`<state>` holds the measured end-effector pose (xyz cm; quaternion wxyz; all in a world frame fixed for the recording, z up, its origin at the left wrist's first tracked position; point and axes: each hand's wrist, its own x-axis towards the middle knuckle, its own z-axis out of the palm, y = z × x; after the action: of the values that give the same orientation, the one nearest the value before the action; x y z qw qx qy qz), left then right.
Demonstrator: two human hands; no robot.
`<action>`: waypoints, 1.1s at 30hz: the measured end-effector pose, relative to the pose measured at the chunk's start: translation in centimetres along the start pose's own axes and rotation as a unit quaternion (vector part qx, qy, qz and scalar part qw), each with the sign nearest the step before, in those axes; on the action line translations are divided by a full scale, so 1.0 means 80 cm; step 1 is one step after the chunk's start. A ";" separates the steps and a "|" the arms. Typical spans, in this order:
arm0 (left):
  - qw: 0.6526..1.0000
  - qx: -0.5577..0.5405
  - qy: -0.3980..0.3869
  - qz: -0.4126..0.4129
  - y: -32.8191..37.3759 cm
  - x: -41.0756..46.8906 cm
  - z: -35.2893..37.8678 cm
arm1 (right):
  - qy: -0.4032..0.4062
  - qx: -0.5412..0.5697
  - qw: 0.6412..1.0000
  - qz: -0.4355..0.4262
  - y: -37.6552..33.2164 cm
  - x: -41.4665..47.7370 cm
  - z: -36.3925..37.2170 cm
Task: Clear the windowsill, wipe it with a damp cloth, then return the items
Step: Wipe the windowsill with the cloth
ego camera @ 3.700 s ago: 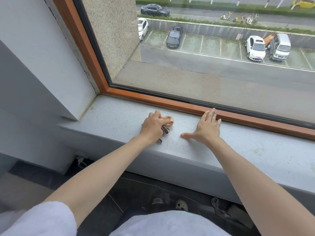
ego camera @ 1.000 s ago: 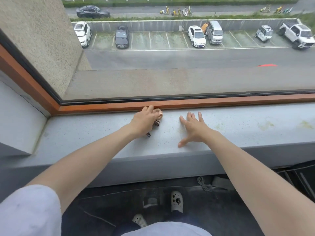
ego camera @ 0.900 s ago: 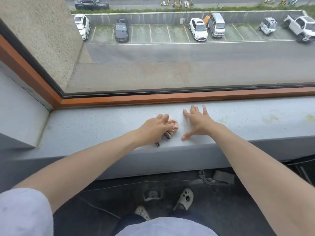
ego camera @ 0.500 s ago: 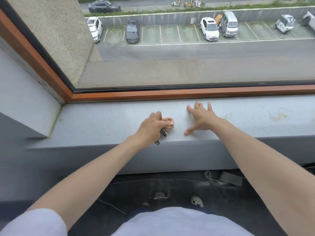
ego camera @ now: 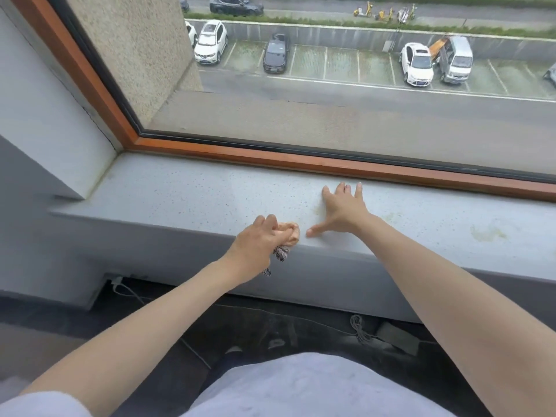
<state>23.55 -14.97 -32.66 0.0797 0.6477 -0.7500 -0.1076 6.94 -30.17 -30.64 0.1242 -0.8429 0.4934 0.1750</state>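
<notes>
So the cloth point(ego camera: 289, 234) is bunched into a peachy wad with a striped tail dangling below, and it's right at the front lip of the windowsill point(ego camera: 180, 194) now. Half a second back it's mid-sill, and a second back it's up by the orange window frame point(ego camera: 270, 159), so that reads as one stroke pulled from back to front.

The left hand point(ego camera: 255, 245) has its fingers curled tight round the wad, knuckles up, pressing it onto the edge. The right hand point(ego camera: 341, 210) is just beside it, flat on the stone with fingers spread and holding nothing. It has barely budged, so it looks like a brace to me.

None of the items to put back show up in this view, so I'd guess clearing is done and this is mid-wipe. The yellowish stain point(ego camera: 487, 233) further right looks untouched, so there's probably a fair bit of sill left to wipe.
</notes>
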 end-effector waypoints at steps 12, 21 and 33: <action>0.999 -0.034 -0.009 0.020 0.003 0.022 -0.006 | 0.002 -0.003 1.000 -0.005 0.011 0.012 -0.013; 0.993 0.004 0.029 -0.110 -0.015 0.060 -0.018 | -0.004 0.003 1.000 -0.005 0.017 0.020 -0.018; 0.986 0.060 0.013 -0.153 -0.008 0.129 -0.036 | 0.020 0.069 0.997 -0.012 0.071 -0.002 -0.010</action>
<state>23.38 -25.43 -30.27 0.0332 0.7600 -0.6459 -0.0648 2.03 -33.12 -30.06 0.1739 -0.8418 0.4961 0.1222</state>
